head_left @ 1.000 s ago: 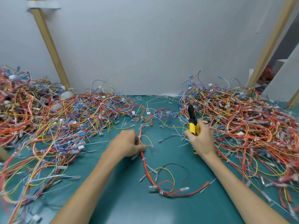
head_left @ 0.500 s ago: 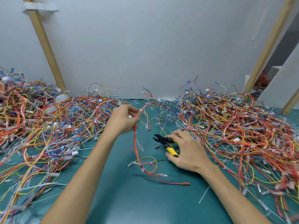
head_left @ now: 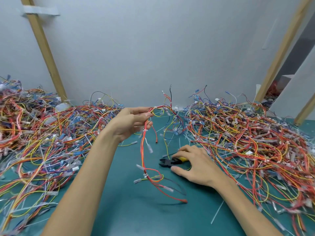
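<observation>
Wire harness (head_left: 142, 150), one slim red-and-yellow bundle, hung pinched in the left hand (head_left: 131, 123) above the green surface (head_left: 119, 210). One pair of yellow-handled cutters (head_left: 167, 163) lay there, gripped by the right hand (head_left: 196, 166).

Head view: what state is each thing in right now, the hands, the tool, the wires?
Red-and-yellow tied wire bundle, lifted at top, lower end hanging towards the green table mat.
Yellow-handled black cutters, lying on the mat, tips slightly apart.
Left hand, raised, pinching the bundle.
Right hand, curled over the cutters.
Left heap of loose coloured wires, tangled, on the mat.
Right heap of loose coloured wires, tangled, on the mat.
</observation>
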Tool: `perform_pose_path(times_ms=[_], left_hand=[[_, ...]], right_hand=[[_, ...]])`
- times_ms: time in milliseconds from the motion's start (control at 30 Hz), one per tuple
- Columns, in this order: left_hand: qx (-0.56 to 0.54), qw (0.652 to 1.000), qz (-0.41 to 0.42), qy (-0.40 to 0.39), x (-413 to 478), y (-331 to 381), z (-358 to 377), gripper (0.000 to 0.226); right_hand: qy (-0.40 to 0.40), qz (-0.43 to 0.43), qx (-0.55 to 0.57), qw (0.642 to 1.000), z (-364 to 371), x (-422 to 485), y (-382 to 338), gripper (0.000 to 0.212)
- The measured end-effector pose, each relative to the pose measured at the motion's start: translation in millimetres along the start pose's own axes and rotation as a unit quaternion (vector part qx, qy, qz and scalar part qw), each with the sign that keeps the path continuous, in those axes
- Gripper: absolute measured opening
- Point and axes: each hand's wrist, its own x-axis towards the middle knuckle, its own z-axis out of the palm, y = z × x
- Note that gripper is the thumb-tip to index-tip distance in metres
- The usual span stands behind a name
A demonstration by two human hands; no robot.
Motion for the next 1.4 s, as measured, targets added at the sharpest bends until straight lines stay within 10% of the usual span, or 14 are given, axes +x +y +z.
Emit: perform_pose_path(times_ms=[133,300,367,500,933,1167,1400], left_hand=[[-0.024,0.998,0.037,-0.046,-1,7,-2,0.020],[0.106,0.970,0.102,-0.194,-2,18,7,0.026],[0.146,0.957,0.104,-0.230,-3,18,15,0.027],[0.184,0.945,0.074,-0.259,-3,6,28,0.023],[0.005,0.941,-0.063,-0.332,5,-27,13,0.059],[-0.009,0.865,-0.118,-0.487,8,-34,-4,0.088],[0.161,0.866,-0.169,-0.441,10,-41,-39,0.052]], right_hand=[[0.167,0.088,0.206,0.960,-23,15,-10,0.022],[-0.004,0.204,0.768,0.608,-66,65,-26,0.061],[0.019,0.192,0.804,0.563,-80,82,-34,0.047],[0.072,0.158,0.829,0.532,-92,109,-47,0.016],[0.088,0.035,0.835,0.542,-111,132,-35,0.028],[0.136,0.043,0.843,0.519,-132,148,-24,0.026],[0.196,0.041,0.845,0.496,-137,137,2,0.029]])
